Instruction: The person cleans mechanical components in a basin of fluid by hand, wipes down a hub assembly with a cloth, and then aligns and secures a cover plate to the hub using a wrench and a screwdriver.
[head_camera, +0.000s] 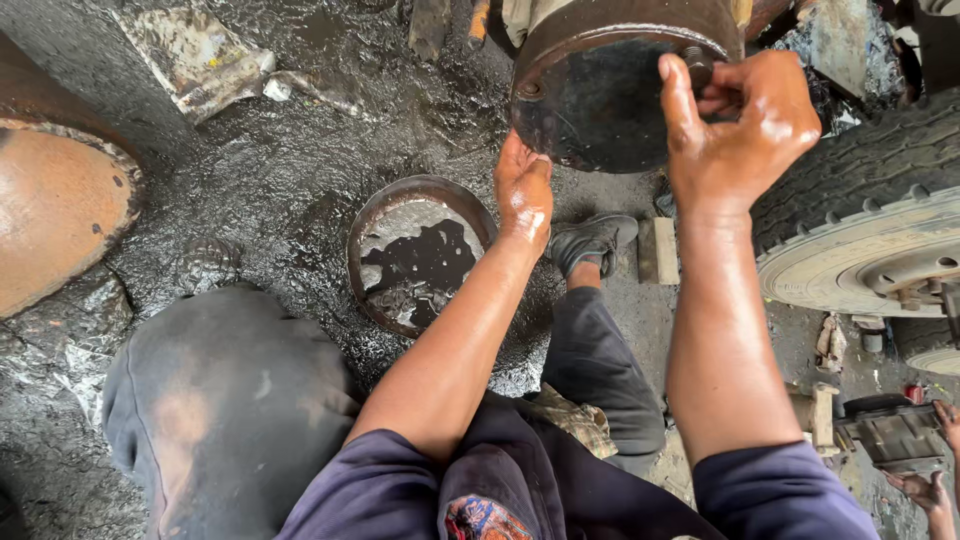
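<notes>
Grease coats nearly everything in view. At the top centre hangs a large, dark, round steel drum (600, 90), its flat face black with oil and its rim rusty brown. The person's left hand (523, 192), shiny with oil, presses against the drum's lower left edge, palm to the metal and fingers held together, reaching up behind the rim. The right hand (745, 125) is at the drum's right edge, its fingers (678, 95) clamped on a small dark threaded stud or nut (697, 62) that stands out from the face; thumb and forefinger pinch it.

Below the drum, on the wet, black, oil-soaked ground (270, 170), sits a round rusty metal pan (415, 250) holding a pool of black oil and grey sludge. A grey worn shoe (592, 240) rests just beside it, near a small pale wooden block (658, 250). At the left edge lies a big rust-orange domed metal part (55, 205). A crumpled, silvery, grease-stained sheet (190, 55) lies at upper left. On the right stands a heavy black tyre with chunky tread (860, 165) around a pale grey wheel hub (870, 265). At the lower right corner another person's hands (935, 470) hold a dark rectangular metal piece (895, 435).
</notes>
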